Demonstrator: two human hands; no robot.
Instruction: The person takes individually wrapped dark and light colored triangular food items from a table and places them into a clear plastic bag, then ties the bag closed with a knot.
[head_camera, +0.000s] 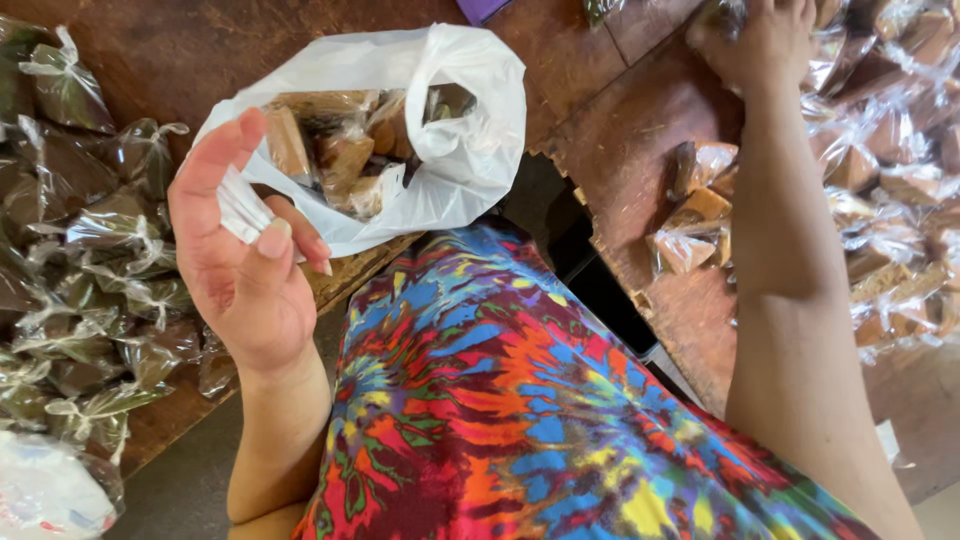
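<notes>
My left hand (240, 250) holds the edge of a white plastic bag (460, 150) and keeps its mouth wide. Inside the bag lie several clear-wrapped brown blocks (340, 150). My right hand (765, 40) reaches far up to the top right, fingers closed among a heap of wrapped light-brown blocks (890, 210); whatever it grips is hidden at the frame's edge. A few wrapped blocks (700, 215) lie apart from the heap, left of my right forearm.
A pile of clear-wrapped dark pieces (80, 270) covers the left of the wooden table (620, 130). My tie-dye clothing (520, 400) fills the bottom middle. A dark gap (560, 230) splits the two wooden surfaces. A white bag (50, 490) sits bottom left.
</notes>
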